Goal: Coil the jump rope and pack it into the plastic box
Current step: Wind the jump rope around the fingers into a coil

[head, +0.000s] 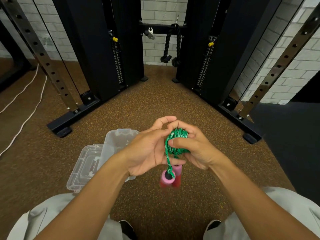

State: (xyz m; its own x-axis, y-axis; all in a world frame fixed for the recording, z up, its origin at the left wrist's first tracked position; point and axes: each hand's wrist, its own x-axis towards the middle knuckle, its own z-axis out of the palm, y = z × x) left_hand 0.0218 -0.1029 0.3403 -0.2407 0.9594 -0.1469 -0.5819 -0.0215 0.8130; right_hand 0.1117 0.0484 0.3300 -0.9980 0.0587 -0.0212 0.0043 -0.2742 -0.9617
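gym | cable machine [97,49] | triceps rope [170,45] | rubber floor [155,101]

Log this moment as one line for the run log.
stage: coiling | right hand: grips green braided rope coil | left hand: steadies coil | pink foam handles: dangling | clear plastic box: open on floor

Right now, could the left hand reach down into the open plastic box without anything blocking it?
Probably yes. The plastic box sits open on the floor just below the left hand, nothing between them, though that hand's grip is busy helping the right hand with the green rope coil.
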